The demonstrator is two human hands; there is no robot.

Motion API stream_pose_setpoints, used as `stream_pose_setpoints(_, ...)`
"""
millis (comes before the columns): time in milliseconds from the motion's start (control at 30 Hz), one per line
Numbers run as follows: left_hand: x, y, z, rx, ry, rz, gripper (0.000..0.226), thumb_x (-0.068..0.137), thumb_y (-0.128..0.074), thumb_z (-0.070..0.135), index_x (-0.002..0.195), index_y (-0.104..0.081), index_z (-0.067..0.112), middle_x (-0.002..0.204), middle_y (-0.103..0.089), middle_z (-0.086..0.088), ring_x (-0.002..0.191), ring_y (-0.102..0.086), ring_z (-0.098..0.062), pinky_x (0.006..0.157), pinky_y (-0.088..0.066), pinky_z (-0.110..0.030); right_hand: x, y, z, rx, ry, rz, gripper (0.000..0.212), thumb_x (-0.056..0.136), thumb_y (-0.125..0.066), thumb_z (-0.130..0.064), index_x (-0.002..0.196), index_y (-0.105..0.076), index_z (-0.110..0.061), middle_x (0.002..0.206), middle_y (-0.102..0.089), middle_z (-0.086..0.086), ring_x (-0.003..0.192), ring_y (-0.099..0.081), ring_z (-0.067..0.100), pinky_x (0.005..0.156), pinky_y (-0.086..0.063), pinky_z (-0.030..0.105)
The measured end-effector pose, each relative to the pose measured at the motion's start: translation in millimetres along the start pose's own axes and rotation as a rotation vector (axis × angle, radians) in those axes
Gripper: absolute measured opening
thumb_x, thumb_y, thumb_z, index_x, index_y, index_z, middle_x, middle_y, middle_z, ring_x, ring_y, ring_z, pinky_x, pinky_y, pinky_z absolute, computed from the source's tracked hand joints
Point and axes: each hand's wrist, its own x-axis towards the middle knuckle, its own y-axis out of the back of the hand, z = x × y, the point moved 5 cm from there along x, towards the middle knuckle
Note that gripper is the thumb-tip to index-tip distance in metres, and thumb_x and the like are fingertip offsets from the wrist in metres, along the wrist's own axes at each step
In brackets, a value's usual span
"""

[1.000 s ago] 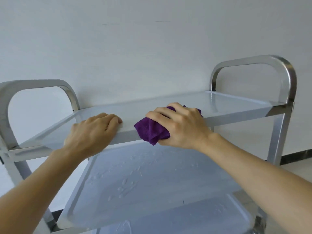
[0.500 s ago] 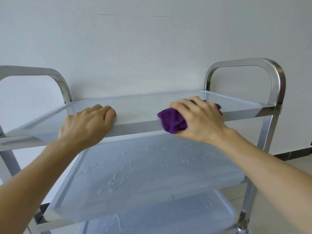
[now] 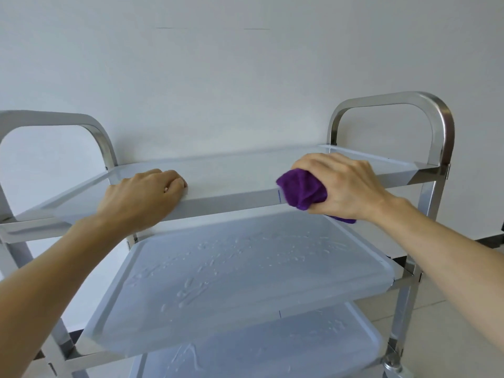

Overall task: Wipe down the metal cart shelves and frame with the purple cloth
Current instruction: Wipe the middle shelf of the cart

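A three-shelf metal cart stands in front of me against a white wall. My right hand (image 3: 343, 184) grips the bunched purple cloth (image 3: 301, 190) and presses it against the front rim of the top shelf (image 3: 234, 200), right of centre. My left hand (image 3: 144, 197) rests on the same rim at the left, fingers curled over its edge. The middle shelf (image 3: 231, 282) below shows wet streaks and droplets. Part of the bottom shelf (image 3: 272, 347) shows beneath it, also wet.
Arched steel handles rise at the cart's left end (image 3: 90, 126) and right end (image 3: 436, 110). The right front leg (image 3: 403, 309) runs down to a caster (image 3: 392, 364). A white wall (image 3: 245, 77) stands right behind the cart. Tiled floor (image 3: 441, 331) shows at the lower right.
My right hand has slid the purple cloth to the right along the top shelf's front rim. My left hand has kept its place on the rim.
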Motion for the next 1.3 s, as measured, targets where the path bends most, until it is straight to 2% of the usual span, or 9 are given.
stream_pose_setpoints(133, 22, 8, 40, 0.069, -0.109, -0.033, 0.025, 0.099, -0.04, 0.035, 0.11, -0.062, 0.031, 0.12, -0.062, 0.0, 0.107, -0.057, -0.028, 0.08, -0.041, -0.036, -11, 8, 17, -0.111, -0.047, 0.007, 0.069, 0.065, -0.069, -0.065, 0.127, -0.06, -0.037, 0.143, -0.049, 0.0, 0.128, -0.047, 0.027, 0.104, -0.034, 0.051)
stream_pose_setpoints(267, 22, 3, 131, -0.219, -0.321, 0.059, 0.027, 0.1, -0.043, 0.04, 0.123, -0.055, 0.033, 0.129, -0.055, 0.008, 0.116, -0.053, -0.021, 0.083, -0.034, -0.034, -18, 8, 28, -0.081, -0.159, -0.112, 0.075, 0.068, -0.07, -0.065, 0.136, -0.046, -0.046, 0.131, -0.051, -0.006, 0.12, -0.051, 0.022, 0.096, -0.043, 0.043)
stream_pose_setpoints(400, 22, -20, 194, -0.229, -0.373, 0.039, 0.04, 0.103, -0.027, 0.046, 0.133, -0.048, 0.029, 0.136, -0.054, 0.007, 0.119, -0.052, -0.023, 0.09, -0.036, -0.04, -33, 13, 56, -0.058, -0.205, -0.157, 0.081, 0.067, -0.078, -0.058, 0.138, -0.044, -0.038, 0.131, -0.051, -0.006, 0.113, -0.055, 0.022, 0.091, -0.047, 0.041)
stream_pose_setpoints(533, 22, -40, 188, -0.039, -0.405, 0.102, 0.038, 0.1, -0.008, 0.047, 0.093, -0.042, 0.032, 0.096, -0.054, 0.008, 0.093, -0.056, -0.024, 0.072, -0.041, -0.037, -65, 27, 116, -0.101, -0.351, -0.218, 0.08, 0.07, -0.076, -0.055, 0.14, -0.043, -0.032, 0.135, -0.049, -0.003, 0.116, -0.053, 0.026, 0.097, -0.047, 0.043)
stream_pose_setpoints(600, 21, -42, 187, -0.009, -0.44, 0.131, 0.045, 0.097, -0.001, 0.057, 0.097, -0.042, 0.037, 0.093, -0.051, 0.011, 0.091, -0.056, -0.021, 0.068, -0.04, -0.035, -76, 31, 136, -0.12, -0.394, -0.252, 0.079, 0.073, -0.079, -0.049, 0.14, -0.042, -0.031, 0.136, -0.047, -0.003, 0.117, -0.052, 0.026, 0.093, -0.05, 0.043)
stream_pose_setpoints(733, 24, -45, 191, 0.058, -0.404, 0.131, 0.074, 0.084, 0.004, 0.08, 0.113, -0.05, 0.039, 0.112, -0.056, 0.014, 0.104, -0.057, -0.018, 0.069, -0.037, -0.036, -79, 25, 131, -0.126, -0.405, -0.104, 0.068, 0.077, -0.079, -0.039, 0.136, -0.051, -0.019, 0.131, -0.05, 0.007, 0.114, -0.052, 0.033, 0.098, -0.046, 0.045)
stream_pose_setpoints(967, 24, -41, 196, 0.089, -0.362, 0.109, 0.076, 0.08, 0.002, 0.082, 0.113, -0.049, 0.037, 0.11, -0.055, 0.008, 0.096, -0.058, -0.025, 0.073, -0.036, -0.037, -98, 14, 95, -0.159, -0.484, 0.12, 0.07, 0.079, -0.073, -0.007, 0.144, -0.046, -0.012, 0.144, -0.04, 0.019, 0.126, -0.043, 0.04, 0.108, -0.037, 0.053)
stream_pose_setpoints(1133, 29, -43, 248, 0.041, -0.417, 0.078, 0.082, 0.084, -0.001, 0.077, 0.142, -0.036, 0.031, 0.131, -0.054, -0.009, 0.113, -0.058, -0.034, 0.092, -0.038, -0.046, -119, 38, 98, 0.167, -0.493, 0.216, 0.071, 0.075, -0.069, 0.009, 0.138, -0.05, -0.019, 0.139, -0.043, 0.005, 0.122, -0.048, 0.027, 0.094, -0.051, 0.04)
stream_pose_setpoints(1300, 25, -63, 306, 0.027, -0.543, 0.071, 0.071, 0.087, -0.005, 0.075, 0.141, -0.033, 0.039, 0.14, -0.05, 0.002, 0.119, -0.054, -0.029, 0.091, -0.039, -0.045, -158, 62, 158, 0.461, -0.907, 0.39, 0.053, 0.084, -0.059, 0.0, 0.127, -0.049, -0.03, 0.119, -0.052, 0.004, 0.098, -0.06, 0.018, 0.075, -0.052, 0.031)
